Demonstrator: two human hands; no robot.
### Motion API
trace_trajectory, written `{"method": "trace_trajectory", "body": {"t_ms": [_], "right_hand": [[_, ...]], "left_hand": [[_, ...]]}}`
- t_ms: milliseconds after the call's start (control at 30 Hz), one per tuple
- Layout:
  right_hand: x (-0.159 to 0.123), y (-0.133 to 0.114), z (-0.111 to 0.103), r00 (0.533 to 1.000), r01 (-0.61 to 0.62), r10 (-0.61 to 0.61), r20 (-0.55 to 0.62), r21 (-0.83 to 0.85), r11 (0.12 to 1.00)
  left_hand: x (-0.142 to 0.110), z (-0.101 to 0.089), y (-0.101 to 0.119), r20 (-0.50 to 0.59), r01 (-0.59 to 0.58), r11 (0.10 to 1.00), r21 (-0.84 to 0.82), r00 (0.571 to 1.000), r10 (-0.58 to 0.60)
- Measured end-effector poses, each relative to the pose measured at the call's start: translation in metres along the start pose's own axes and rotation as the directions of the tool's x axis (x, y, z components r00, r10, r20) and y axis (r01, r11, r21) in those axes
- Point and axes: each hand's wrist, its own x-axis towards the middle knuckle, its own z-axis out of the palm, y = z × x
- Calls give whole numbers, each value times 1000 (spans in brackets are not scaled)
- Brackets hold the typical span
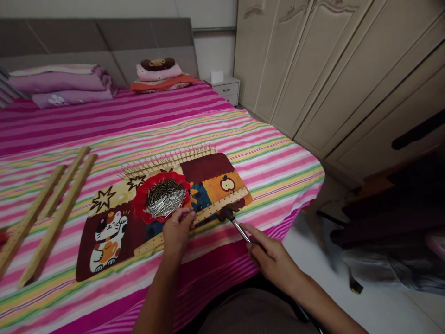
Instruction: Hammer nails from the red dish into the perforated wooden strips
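Note:
My right hand [267, 253] is wrapped round the handle of a hammer [239, 230], whose dark head is over a wooden strip [222, 202] dotted with small holes or marks. My left hand [179, 227] is closed in a pinch above that same strip, close to the red bowl's edge; what its fingertips hold is too small to make out. Loose nails [165, 199] fill the red scalloped bowl [139, 211]. The bowl and the strip lie on a patterned mat [83, 260] with a cat picture. Behind the bowl, another wooden strip [167, 162] has a row of nails standing up from it.
Several wooden bars [66, 208] lie at the left on the striped bed cover [278, 176]. Folded bedding [69, 83] rests near the headboard [114, 41]. A small nightstand [225, 88] and wardrobe doors [313, 60] stand beyond the bed's right side.

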Motion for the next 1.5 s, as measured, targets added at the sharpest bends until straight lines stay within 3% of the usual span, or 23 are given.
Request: {"method": "trace_trajectory", "body": {"t_ms": [133,400,633,833,1167,1267,1500], "right_hand": [[0,0,0,1000,4,-4,3,-7,1000],[1,2,1,999,-2,3,36,-28,1000],[1,-2,1,1000,12,-12,26,-31,999],[9,-11,4,993,109,-107,59,-36,993],[45,-47,24,917,382,-361,168,-115,917],[46,-45,26,921,361,-329,210,-139,922],[19,-42,10,964,253,-236,124,-138,958]], "left_hand": [[2,1,0,-44,-20,994,103,999,25],[5,2,-6,-15,-73,994,82,997,75],[1,1,-7,0,-104,959,262,994,108],[1,-1,-14,29,-319,850,419,941,338],[2,-3,-15,91,-365,791,491,924,371],[2,-2,-16,99,-369,771,518,922,374],[-1,-7,-4,124,-352,797,491,934,336]]}}
